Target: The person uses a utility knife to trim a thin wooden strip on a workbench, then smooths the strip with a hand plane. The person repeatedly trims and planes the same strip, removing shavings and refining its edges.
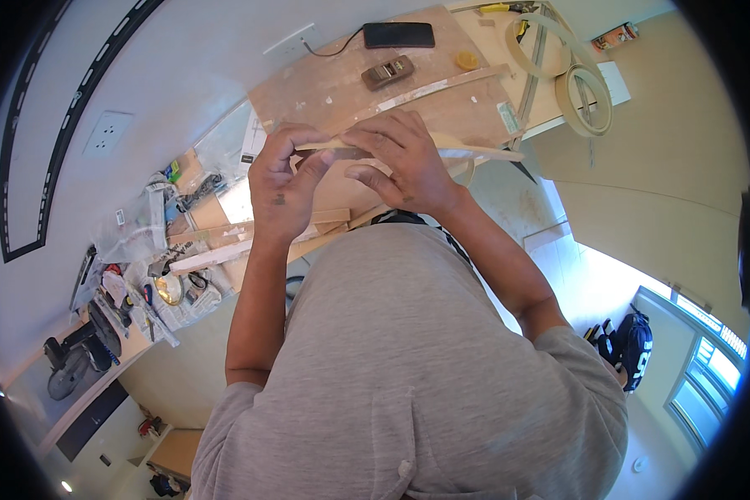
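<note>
My left hand [287, 183] is closed on a long, pale, thin strip [483, 154], thumb in front and fingers curled over it. My right hand [400, 162] has its fingers bent over the same strip, with its thumb lower and apart. A narrow dark brown piece [346, 153] lies between the hands along the strip, partly covered by fingers; I cannot make out what it is. The strip reaches rightward past the edge of a light wooden board [292, 92]. Beyond the hands on that board are a brown handheld device [387, 72], a black phone [398, 35] and a yellow round object [467, 60].
Rolls of pale edging [582, 117] sit at the back right. Along the left wall are cluttered tools and plastic [162, 287], wooden battens [208, 254] and a black power tool [83, 350]. A beige cabinet [642, 167] stands right; a dark bag [635, 350] is on the floor.
</note>
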A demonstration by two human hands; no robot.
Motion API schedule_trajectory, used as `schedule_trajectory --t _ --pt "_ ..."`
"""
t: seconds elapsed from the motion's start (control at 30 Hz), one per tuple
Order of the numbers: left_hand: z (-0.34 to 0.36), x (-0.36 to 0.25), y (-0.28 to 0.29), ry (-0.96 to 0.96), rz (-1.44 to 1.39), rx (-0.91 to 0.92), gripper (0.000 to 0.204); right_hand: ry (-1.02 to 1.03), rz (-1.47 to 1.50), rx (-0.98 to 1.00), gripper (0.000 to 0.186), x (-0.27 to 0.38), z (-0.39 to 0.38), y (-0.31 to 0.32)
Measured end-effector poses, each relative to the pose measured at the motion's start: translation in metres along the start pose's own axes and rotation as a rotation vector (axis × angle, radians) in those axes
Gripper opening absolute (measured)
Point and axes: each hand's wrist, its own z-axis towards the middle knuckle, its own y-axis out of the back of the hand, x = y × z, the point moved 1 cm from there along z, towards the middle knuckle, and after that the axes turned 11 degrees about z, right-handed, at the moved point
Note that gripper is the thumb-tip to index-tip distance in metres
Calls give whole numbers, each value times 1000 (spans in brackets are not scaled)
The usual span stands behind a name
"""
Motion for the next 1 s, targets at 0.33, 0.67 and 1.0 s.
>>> schedule_trajectory --t 0.33,0.67,1.0 --pt "-8 7 -5 -32 179 -47 21 -28 202 -165 24 -2 2 -32" --pt "6 13 -5 33 -3 -53 20 13 92 -164 23 -11 9 -41" --pt "15 20 5 20 160 -33 18 -13 59 -181 18 -12 15 -48"
